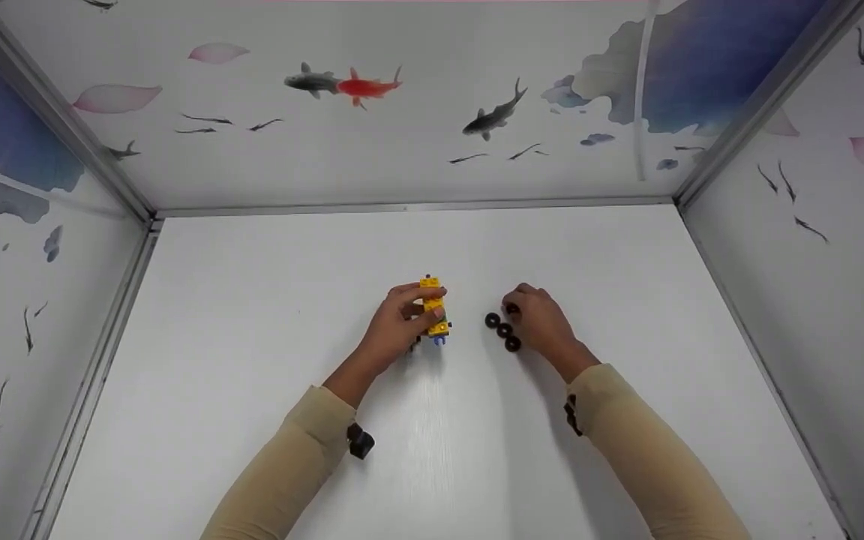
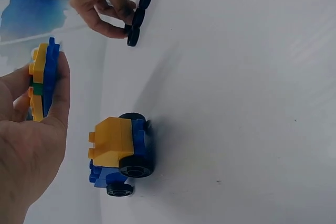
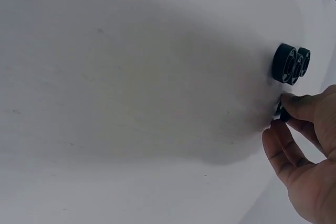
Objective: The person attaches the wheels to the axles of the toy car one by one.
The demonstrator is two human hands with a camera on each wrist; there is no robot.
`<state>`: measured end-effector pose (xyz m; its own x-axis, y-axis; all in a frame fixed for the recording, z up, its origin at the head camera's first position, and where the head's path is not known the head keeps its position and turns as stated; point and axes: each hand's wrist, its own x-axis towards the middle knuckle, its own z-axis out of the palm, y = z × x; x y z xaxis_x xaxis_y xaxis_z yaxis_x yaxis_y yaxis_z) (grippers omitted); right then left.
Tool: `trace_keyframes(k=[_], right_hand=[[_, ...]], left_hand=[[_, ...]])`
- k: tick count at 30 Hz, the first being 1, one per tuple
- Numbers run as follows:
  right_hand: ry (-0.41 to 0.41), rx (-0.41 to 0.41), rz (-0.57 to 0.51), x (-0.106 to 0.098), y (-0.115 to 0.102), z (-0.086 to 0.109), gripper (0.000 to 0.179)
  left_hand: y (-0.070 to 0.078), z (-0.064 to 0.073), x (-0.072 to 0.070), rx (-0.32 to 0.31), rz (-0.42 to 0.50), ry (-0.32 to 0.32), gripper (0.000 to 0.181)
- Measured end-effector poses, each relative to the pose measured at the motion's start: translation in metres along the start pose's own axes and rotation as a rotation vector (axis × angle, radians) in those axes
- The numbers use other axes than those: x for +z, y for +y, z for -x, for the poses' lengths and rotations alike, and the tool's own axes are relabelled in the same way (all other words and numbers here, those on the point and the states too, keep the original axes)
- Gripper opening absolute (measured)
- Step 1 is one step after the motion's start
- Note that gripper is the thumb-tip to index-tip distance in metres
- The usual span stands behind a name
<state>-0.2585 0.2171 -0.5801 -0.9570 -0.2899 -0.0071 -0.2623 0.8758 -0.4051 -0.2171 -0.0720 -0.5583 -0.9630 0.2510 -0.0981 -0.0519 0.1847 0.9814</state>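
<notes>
My left hand (image 1: 391, 326) grips a toy block assembly (image 1: 432, 304) between thumb and fingers, off the table. The left wrist view shows its yellow blocks, a green piece and a blue base. To the right, my right hand (image 1: 546, 324) pinches a small black toy wheel (image 3: 284, 113) close to the tabletop. Three more black wheels (image 1: 504, 330) lie in a row beside that hand. A wheeled toy vehicle (image 2: 113, 142) of yellow and blue blocks stands near my left hand; in the head view that hand mostly hides it.
The white table (image 1: 252, 270) is bounded by grey metal edging (image 1: 402, 209). White panels printed with fish and petals (image 1: 432, 142) rise at the back and both sides. A black device (image 1: 361, 441) is strapped at the left wrist, by the sleeve.
</notes>
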Motion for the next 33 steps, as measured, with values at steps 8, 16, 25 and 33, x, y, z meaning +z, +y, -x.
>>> trace_keyframes(k=[8,16,25,33], right_hand=[[0.048,-0.063,-0.133,-0.003,-0.015,-0.002,0.029],[0.050,-0.081,-0.266,-0.003,-0.045,-0.004,0.030],[0.055,-0.137,-0.399,-0.002,-0.066,-0.004,0.030],[0.063,-0.115,-0.446,0.000,-0.072,-0.005,0.030]], left_hand=[[-0.003,0.005,-0.001,-0.011,0.021,-0.010,0.037],[-0.007,0.005,0.001,-0.049,0.120,0.008,0.039],[-0.008,0.003,0.002,-0.102,0.159,0.030,0.064],[-0.009,0.004,0.003,-0.154,0.153,0.037,0.075]])
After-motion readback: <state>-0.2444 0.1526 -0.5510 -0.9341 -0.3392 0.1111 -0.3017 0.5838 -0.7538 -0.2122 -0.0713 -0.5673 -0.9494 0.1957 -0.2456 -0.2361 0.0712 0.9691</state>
